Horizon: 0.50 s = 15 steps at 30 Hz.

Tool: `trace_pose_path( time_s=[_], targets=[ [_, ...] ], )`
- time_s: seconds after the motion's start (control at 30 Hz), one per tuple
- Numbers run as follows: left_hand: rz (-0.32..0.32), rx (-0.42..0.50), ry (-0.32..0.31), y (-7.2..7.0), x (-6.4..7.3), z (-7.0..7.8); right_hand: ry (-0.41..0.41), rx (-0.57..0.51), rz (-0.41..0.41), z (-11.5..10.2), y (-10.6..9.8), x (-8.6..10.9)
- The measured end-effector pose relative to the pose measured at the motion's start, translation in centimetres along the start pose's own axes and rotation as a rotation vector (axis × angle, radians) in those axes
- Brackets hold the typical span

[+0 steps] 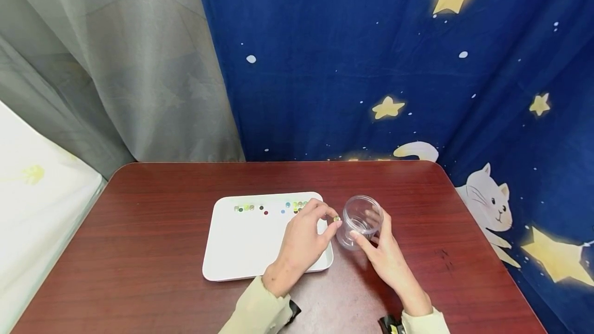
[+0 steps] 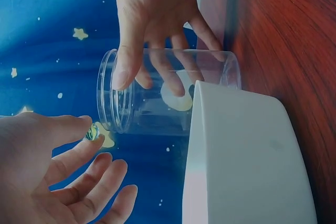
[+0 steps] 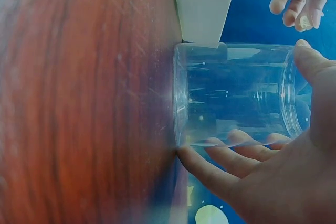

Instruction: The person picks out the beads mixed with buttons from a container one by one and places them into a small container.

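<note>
Between thumb and forefinger, my left hand (image 1: 302, 238) pinches a glass marble (image 2: 92, 132) with green and yellow swirls, right beside the rim of a clear plastic jar (image 1: 360, 220). The jar stands upright and lidless on the table, and no marbles show inside it. My right hand (image 1: 390, 256) grips the jar from the right, thumb near the rim and fingers spread round the far side. To the left lies a white tray (image 1: 246, 251), under my left forearm. Several colored marbles (image 1: 246, 208) sit along its far edge, some partly hidden behind my left hand.
The reddish-brown wooden table (image 1: 153, 241) extends around the tray and jar. Behind it hang a grey curtain (image 1: 153, 66) and a blue curtain (image 1: 325, 66) with stars and a white cat. The tray's right wall stands close against the jar.
</note>
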<state>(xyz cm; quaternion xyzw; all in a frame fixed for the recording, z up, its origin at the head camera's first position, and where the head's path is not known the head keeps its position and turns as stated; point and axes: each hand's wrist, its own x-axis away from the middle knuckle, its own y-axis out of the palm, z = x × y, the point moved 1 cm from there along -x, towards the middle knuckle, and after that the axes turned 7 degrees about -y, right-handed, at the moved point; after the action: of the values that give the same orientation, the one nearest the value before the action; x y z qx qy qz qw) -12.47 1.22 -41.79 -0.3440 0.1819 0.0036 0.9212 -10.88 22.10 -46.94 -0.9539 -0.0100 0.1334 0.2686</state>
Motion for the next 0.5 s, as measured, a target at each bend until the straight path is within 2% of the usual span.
trace_pose_path(
  time_s=[0.23,0.5],
  targets=[
    [0.003,0.007,-0.009,-0.04,-0.30,0.21,0.007,0.009,-0.007,0.08,-0.03,0.01],
    [-0.023,0.006,-0.002,0.27,-0.31,0.54,0.020,-0.006,-0.013,0.01,-0.06,0.04]
  ],
)
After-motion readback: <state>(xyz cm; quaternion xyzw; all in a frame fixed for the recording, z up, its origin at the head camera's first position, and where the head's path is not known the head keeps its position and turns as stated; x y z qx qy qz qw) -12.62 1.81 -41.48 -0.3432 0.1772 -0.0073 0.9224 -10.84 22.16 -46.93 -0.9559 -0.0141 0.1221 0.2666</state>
